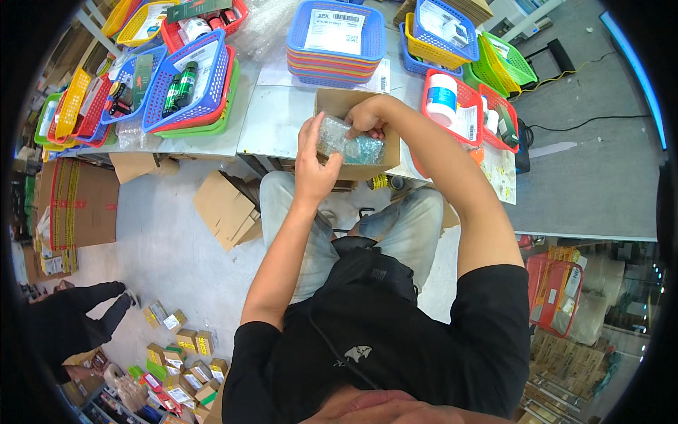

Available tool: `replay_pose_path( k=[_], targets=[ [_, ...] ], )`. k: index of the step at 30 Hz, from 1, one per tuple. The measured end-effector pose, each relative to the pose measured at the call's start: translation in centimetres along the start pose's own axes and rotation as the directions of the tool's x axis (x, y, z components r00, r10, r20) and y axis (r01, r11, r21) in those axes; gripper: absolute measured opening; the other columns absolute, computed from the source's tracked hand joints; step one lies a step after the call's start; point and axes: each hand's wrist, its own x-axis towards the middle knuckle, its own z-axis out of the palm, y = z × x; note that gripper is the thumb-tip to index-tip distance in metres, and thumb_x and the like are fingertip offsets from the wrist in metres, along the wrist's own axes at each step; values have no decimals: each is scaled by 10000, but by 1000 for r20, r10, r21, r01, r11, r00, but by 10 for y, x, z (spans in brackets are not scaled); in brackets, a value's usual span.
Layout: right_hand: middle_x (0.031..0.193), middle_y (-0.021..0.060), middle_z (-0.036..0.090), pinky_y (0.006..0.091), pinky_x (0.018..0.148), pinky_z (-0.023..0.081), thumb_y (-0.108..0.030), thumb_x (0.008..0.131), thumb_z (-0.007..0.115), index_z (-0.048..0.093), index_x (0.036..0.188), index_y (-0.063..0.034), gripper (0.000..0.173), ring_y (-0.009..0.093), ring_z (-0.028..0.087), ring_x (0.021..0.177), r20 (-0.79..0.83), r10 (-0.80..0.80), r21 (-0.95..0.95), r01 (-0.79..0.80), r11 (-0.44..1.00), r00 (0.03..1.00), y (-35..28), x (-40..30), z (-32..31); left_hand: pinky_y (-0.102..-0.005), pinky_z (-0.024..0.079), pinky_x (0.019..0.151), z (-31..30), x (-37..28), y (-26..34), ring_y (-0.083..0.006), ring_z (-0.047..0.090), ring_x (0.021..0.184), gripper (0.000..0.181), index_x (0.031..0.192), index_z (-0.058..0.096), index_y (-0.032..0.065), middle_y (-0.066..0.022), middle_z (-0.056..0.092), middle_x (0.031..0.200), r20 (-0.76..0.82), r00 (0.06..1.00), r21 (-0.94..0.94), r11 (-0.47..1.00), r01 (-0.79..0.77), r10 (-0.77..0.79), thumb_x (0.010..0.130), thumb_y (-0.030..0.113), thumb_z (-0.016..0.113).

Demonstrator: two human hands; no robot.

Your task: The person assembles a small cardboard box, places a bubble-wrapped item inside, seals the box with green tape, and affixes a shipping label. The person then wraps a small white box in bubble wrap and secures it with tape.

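An open cardboard box [365, 170] stands at the table's front edge, just above my knees. Inside it lies a package in clear bubble wrap [335, 137], with something blue-green showing through its right end. My left hand [313, 164] grips the box's left side, its thumb lying over the package. From the right, my right hand [366, 117] reaches into the box, and its curled fingers hold the wrap near the package's upper side. The wrapped contents cannot be made out.
Behind the box rises a stack of plastic baskets [335, 66]. Blue baskets [212, 114] with green bottles stand left; a red basket [467, 100] with a white bottle [442, 98] stands right. Flattened cardboard [225, 206] and parcels [185, 379] lie on the floor near another person [69, 323].
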Motion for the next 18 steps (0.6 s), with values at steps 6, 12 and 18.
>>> replay_pose_path(
  k=[6,12,18],
  targets=[
    [654,49,470,397,562,487,-374,1047,595,608,1083,-65,311,207,522,574,-117,-110,-46,105,993,987,1,-16,6,-415,352,1179,-3,6,1,-348,480,1381,739,1485,476,8,-216,495,1458,29,1000,13,1000,-3,2,755,54,583],
    [649,76,498,413,498,448,-477,980,625,658,946,2,481,227,513,536,-128,-28,-251,-5,968,991,-20,-31,-8,-437,374,1160,-4,4,-1,-417,456,1384,772,1505,445,40,-260,447,1480,86,996,53,999,-6,2,759,112,632],
    [809,167,647,437,559,495,-521,964,605,696,961,59,588,279,605,616,-263,-214,-269,142,953,941,1,-27,2,-451,356,1178,9,-6,5,-451,404,1432,812,1517,438,63,-290,408,1520,122,992,69,997,-24,15,736,116,654]
  ],
)
